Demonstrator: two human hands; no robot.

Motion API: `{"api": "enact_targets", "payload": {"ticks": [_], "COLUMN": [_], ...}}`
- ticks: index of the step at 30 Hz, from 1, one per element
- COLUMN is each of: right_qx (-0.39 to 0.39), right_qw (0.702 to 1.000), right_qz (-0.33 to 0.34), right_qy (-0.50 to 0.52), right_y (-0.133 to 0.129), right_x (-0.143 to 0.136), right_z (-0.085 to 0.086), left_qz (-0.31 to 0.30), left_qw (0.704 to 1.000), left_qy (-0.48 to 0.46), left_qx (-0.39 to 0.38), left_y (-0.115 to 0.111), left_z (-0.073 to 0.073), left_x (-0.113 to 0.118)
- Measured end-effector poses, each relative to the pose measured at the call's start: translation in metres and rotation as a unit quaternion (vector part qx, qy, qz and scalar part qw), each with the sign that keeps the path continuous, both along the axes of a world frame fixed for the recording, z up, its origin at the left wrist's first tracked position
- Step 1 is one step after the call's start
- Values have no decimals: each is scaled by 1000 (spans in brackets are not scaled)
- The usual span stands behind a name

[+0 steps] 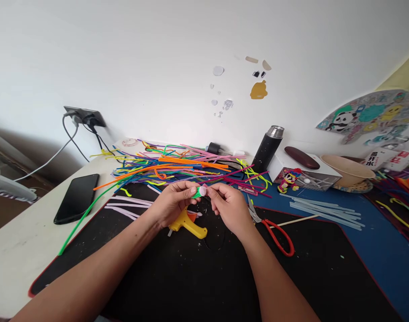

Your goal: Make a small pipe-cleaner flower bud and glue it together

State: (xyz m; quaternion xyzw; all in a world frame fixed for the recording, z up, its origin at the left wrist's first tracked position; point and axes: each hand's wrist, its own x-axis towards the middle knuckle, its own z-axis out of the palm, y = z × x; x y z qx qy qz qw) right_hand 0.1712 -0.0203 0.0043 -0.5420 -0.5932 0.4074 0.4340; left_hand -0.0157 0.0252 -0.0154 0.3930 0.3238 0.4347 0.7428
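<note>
Between both hands, above the black mat, is a small fuzzy piece, green with a pale pink end, apparently made of pipe cleaner. My left hand pinches its green side between thumb and fingers. At the pale pink end, my right hand is closed with thumb and forefinger on it. Below my left hand lies a yellow hot glue gun, partly hidden by that hand. Red-handled scissors rest just right of my right hand, beside a thin wooden stick.
Behind the hands spreads a heap of coloured pipe cleaners. A black phone lies at left. At the right stand a black thermos, a small colourful figure, a white box, a bowl and several glue sticks.
</note>
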Motion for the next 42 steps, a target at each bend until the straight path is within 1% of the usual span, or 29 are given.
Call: {"api": "enact_targets", "payload": {"ticks": [5,8,13,16,19,21,23,26,30,35,39,42], "right_qx": [13,32,65,78,90,96,100,102,107,124,124,120], "right_qw": [999,996,988,982,976,972,970,969,968,961,956,955], "right_qz": [-8,-10,-14,-23,-26,-23,-18,-11,-3,-9,-8,-3], "right_qy": [-43,-88,-141,-170,-199,-213,-220,-224,-228,-247,-266,-271], "right_y": [-1,-1,-2,-2,-3,-3,-3,-4,-5,-5,-5,-5], "right_x": [-1,-2,-4,-5,-6,-7,-7,-9,-11,-13,-14,-15], "right_z": [-3,-5,-7,-7,-7,-8,-9,-9,-9,-11,-13,-13], "left_qz": [6,27,40,43,53,61,69,76,92,127,138,144], "left_qw": [1000,999,995,993,992,994,996,997,987,972,960,952], "left_qy": [3,-3,-44,-62,-60,-50,-33,14,89,150,185,203], "left_qx": [-12,-33,-83,-94,-93,-81,-52,20,95,130,157,175], "left_y": [3,5,6,7,7,7,6,5,2,1,0,0], "left_z": [-8,-11,-7,-5,-5,-4,-3,0,3,7,9,8], "left_x": [-2,-1,0,0,0,0,0,-2,-3,-4,-4,-4]}}
